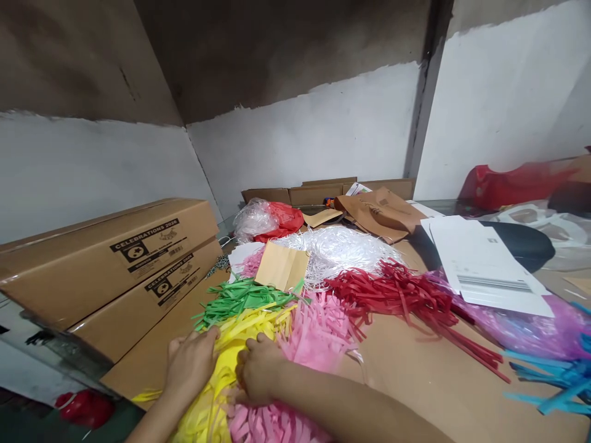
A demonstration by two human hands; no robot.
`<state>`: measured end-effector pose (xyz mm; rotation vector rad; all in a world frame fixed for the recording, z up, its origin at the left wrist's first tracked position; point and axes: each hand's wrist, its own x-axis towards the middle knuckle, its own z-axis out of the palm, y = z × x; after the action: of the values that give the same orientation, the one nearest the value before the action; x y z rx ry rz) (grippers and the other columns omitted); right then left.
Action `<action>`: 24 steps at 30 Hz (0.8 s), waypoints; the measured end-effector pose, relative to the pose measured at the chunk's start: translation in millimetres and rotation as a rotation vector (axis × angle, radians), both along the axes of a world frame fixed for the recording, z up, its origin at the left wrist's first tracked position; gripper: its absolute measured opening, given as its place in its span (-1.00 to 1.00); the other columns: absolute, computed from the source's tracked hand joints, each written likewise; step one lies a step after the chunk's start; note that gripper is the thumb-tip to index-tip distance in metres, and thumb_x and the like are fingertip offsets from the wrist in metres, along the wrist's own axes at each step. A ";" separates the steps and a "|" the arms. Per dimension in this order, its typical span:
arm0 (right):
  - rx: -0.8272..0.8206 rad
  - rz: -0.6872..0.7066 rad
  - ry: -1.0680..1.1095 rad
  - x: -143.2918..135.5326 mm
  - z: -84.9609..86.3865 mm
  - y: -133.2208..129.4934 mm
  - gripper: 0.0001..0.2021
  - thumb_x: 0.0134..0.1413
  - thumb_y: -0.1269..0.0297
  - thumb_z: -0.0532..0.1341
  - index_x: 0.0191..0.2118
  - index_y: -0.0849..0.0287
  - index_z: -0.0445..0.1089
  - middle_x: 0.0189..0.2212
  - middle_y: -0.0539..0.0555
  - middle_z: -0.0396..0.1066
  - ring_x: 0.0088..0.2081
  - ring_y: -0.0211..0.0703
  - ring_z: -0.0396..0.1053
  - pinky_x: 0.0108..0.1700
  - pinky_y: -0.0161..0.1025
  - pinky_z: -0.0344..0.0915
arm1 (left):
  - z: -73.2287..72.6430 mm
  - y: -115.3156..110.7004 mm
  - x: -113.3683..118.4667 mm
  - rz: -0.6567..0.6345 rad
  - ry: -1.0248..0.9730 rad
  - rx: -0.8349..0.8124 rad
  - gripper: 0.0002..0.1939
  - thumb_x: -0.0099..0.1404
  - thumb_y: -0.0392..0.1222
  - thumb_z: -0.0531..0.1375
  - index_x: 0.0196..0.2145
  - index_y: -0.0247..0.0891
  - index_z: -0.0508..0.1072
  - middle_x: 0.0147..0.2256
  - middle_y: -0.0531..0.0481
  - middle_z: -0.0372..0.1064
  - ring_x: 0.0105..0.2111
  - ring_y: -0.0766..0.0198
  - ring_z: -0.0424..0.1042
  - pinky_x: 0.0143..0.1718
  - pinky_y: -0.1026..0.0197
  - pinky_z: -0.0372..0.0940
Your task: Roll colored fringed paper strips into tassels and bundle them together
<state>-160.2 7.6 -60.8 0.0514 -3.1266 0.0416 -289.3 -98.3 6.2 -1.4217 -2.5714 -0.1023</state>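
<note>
My left hand [192,360] lies at the left edge of a bunch of yellow paper-like strips [249,325], its fingers curled against them. My right hand [261,371] is closed over the place where yellow and pink strips [318,326] meet, with its fingertips bent in and partly hidden. Pink strips show both beyond and below that hand. Green strips [249,297] lie just past the yellow ones. A folded tan card [282,266] rests on top of the heap, between the green strips and a pile of white strands [348,249].
Two stacked cardboard boxes [115,264] stand at left. Red strips [397,295] spread across the cardboard surface [415,381], with blue strips [554,375] at far right. White printed sheets [484,264] lie on purple plastic [521,326]. Brown paper [383,212] sits near the back wall.
</note>
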 end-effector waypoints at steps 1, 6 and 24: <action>0.012 -0.001 -0.034 -1.5 -1.9 -1.5 -0.44 0.14 -0.19 0.25 -0.09 0.29 0.56 -0.09 0.24 0.54 -0.02 0.18 0.38 0.05 0.13 0.32 | 13.3 2.2 0.1 -0.001 0.052 -0.019 -0.73 0.20 -0.38 0.08 -0.22 -0.28 0.54 -0.32 -0.20 0.55 -0.15 -0.14 0.45 -0.03 -0.19 0.14; 0.019 -0.001 -0.060 -6.3 -12.8 -6.9 -0.44 0.14 -0.20 0.26 -0.19 0.30 0.60 -0.18 0.24 0.58 -0.04 0.16 0.38 0.05 0.09 0.31 | 108.4 25.1 -4.2 0.075 0.306 0.113 -0.55 0.41 -0.35 -0.11 -0.16 -0.46 0.58 -0.21 -0.28 0.49 0.02 -0.23 0.32 0.11 -0.32 -0.01; -1.886 -0.329 1.049 172.1 73.8 32.3 -0.67 -0.35 0.37 0.28 -0.29 0.13 0.35 -0.50 -0.13 0.33 -0.52 -0.31 0.16 -0.49 -0.40 0.12 | 93.3 116.4 219.5 -0.479 0.371 0.381 -0.69 0.21 -0.38 0.06 -0.25 -0.21 0.59 -0.34 -0.16 0.45 -0.22 -0.06 0.41 -0.17 0.02 0.22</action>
<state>12.0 39.9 13.0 -0.3121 -1.1152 1.8956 -69.8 18.1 99.5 -1.6758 -1.7690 -0.3412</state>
